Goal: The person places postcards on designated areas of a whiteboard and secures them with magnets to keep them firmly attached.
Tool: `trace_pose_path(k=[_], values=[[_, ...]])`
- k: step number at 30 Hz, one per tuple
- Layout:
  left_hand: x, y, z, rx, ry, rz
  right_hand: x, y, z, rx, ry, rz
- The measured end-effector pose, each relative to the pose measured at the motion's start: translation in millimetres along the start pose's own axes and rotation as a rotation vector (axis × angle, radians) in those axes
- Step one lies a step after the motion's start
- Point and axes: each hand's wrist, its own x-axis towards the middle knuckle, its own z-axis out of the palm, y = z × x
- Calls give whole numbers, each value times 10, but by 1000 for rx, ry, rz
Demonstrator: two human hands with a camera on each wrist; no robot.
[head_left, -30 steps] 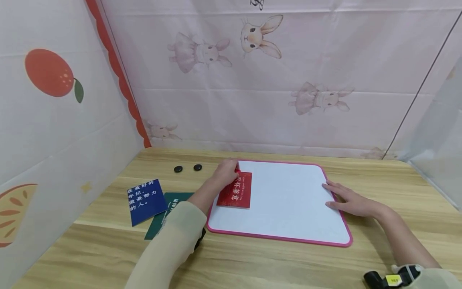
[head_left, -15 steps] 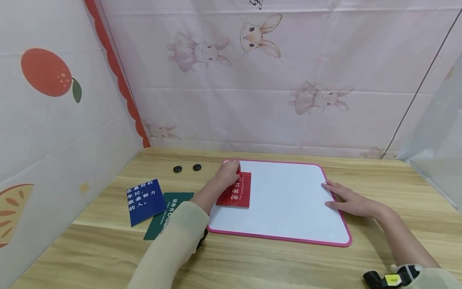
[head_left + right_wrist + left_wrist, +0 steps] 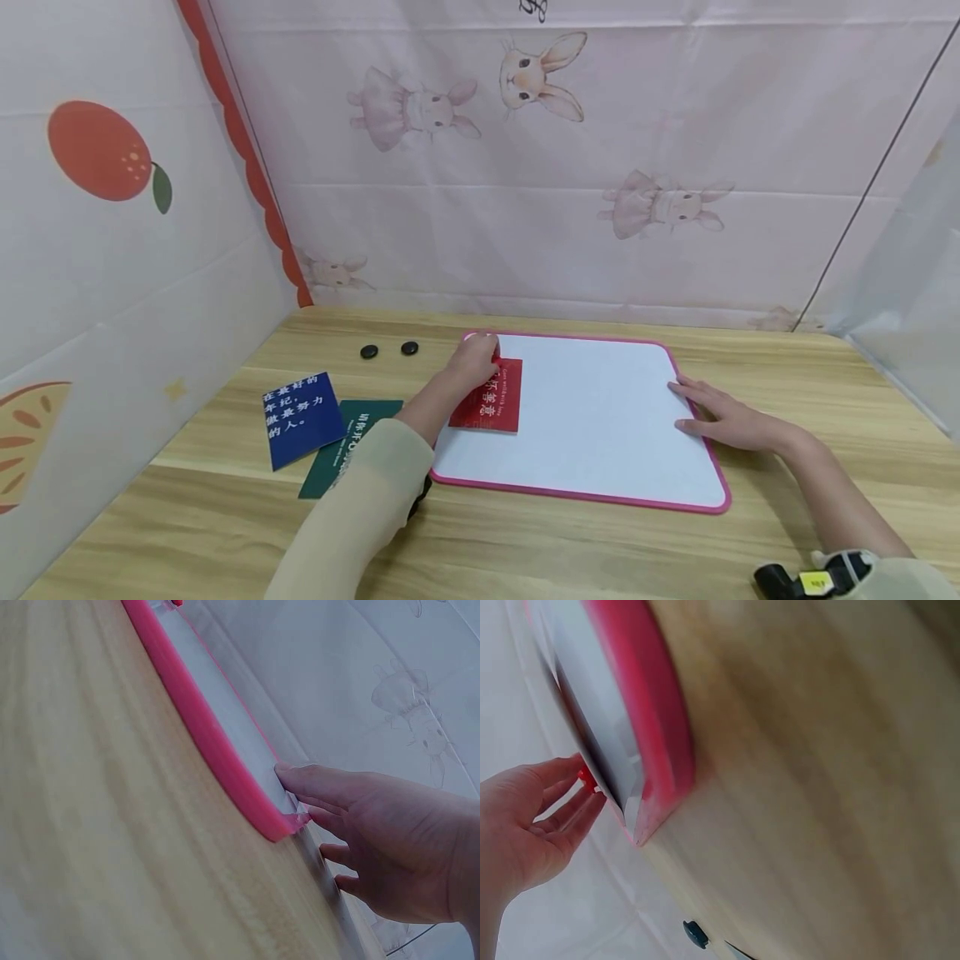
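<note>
A white board with a pink frame (image 3: 577, 496) lies flat on the wooden table. A red card with white writing (image 3: 497, 404) lies on its left part. My left hand (image 3: 471, 362) is over the card's top left corner, and its fingertips pinch a small red magnet (image 3: 587, 780) against the board. The left wrist view shows the left hand (image 3: 532, 817) beside the board's pink frame (image 3: 649, 712). My right hand (image 3: 720, 414) lies flat on the board's right edge with its fingers straight. In the right wrist view the right hand (image 3: 382, 840) touches the pink frame (image 3: 210, 742).
Two black round magnets (image 3: 370, 352) (image 3: 409, 347) lie on the table beyond the board's left corner. A blue card (image 3: 300, 417) partly overlaps a green card (image 3: 337, 462) left of the board. Cloth walls close in the table at the back and on both sides.
The left hand has shifted very slightly at the card's corner, so the board's pink corner now shows. The card, the board and the right hand have stayed put.
</note>
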Motion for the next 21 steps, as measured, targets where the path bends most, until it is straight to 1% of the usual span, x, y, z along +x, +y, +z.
trace_pose_path(k=[5, 10, 14, 18, 21], values=[[-4, -46, -9, -18, 17, 1, -3, -2, 0, 9, -4, -3], [-12, -94, -63, -59, 36, -6, -9, -18, -12, 13, -5, -4], [-43, -112, -112, -83, 49, -12, -12, -26, -21, 11, -3, -1], [-85, -118, -146, -85, 65, -1, -6, -27, -17, 6, -3, 0], [-127, -115, -170, -104, 80, 9, -5, -29, -15, 6, -4, 0]])
